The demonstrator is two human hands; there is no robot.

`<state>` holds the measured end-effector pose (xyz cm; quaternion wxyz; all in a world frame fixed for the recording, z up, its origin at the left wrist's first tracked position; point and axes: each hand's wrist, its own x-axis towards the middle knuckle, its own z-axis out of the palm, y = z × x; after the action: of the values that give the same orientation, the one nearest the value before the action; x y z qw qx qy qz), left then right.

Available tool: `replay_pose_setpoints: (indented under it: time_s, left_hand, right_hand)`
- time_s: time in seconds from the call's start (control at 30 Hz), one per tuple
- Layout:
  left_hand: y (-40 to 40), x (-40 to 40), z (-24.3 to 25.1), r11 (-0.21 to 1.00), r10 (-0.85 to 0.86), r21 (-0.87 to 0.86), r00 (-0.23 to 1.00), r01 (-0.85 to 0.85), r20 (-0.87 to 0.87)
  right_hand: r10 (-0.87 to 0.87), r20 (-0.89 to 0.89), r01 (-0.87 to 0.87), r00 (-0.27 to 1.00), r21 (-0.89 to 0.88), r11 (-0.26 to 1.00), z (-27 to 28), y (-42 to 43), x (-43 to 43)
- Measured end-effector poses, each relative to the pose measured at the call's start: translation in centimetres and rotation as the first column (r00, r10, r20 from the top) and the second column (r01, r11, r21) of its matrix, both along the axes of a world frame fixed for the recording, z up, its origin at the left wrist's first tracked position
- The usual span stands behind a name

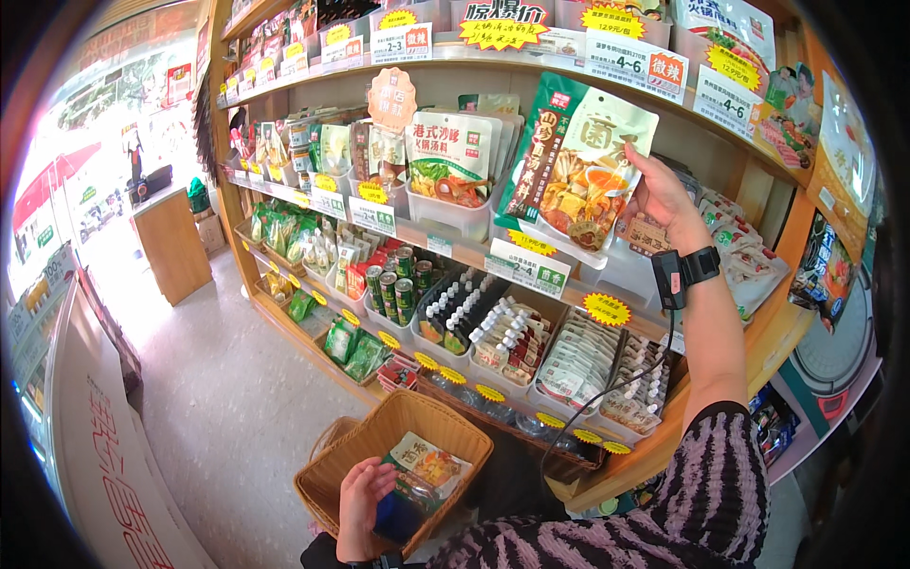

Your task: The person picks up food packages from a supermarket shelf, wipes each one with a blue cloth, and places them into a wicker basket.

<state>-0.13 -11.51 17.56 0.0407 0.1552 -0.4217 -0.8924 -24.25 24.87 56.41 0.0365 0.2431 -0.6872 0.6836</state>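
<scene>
My right hand (665, 195) grips the right edge of a green and white soup-base pouch (586, 167), thumb on its printed front. The pouch is tilted and held before the middle shelf, hiding part of the bins behind it. At the lower middle, my left hand (364, 491) hovers over the near left side of a brown wicker basket (394, 407). Its fingers are loosely bent, and I see nothing in them. Inside the basket lies a similar pouch (432, 466), with a dark blue item (397, 518) beside it, partly behind my hand.
Wooden shelves (227, 213) hold bins of pouches, cans (389, 295), capped bottles (455, 320) and sachets (579, 355). Yellow price tags (606, 310) stick out from the shelf edges. A dark cable (604, 391) hangs from my right wrist device. At left stand a counter (170, 249) and a white panel (99, 427).
</scene>
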Motion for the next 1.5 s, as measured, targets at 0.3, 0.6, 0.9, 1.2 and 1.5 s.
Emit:
replay_pose_setpoints:
  time_s: [0.3,0.6,0.9,1.2,1.5]
  left_hand:
    - [-0.5,1.0,-0.9,0.999,0.041,0.029,0.999,-0.042,0.018]
    - [-0.4,1.2,-1.8,0.999,0.033,0.041,0.999,-0.033,-0.005]
    - [-1.0,2.9,-1.1,0.993,0.101,0.065,0.995,-0.102,0.021]
    - [-0.9,2.0,-1.0,0.992,0.120,0.026,0.991,-0.122,0.066]
    - [-0.7,0.9,-1.0,0.996,0.083,0.030,0.993,-0.085,0.087]
  right_hand:
    - [-0.198,0.037,0.201,0.980,-0.196,0.960,0.0,1.9,-3.7]
    - [-0.377,0.084,0.381,0.922,-0.036,0.924,0.2,-1.2,-10.8]
    - [-0.565,0.080,0.564,0.821,0.034,0.825,-2.4,-3.0,-18.2]
    - [-0.691,0.011,0.691,0.723,-0.034,0.722,-3.0,-3.1,-20.1]
    - [-0.771,-0.035,0.765,0.636,-0.096,0.636,-4.5,-0.8,-23.5]
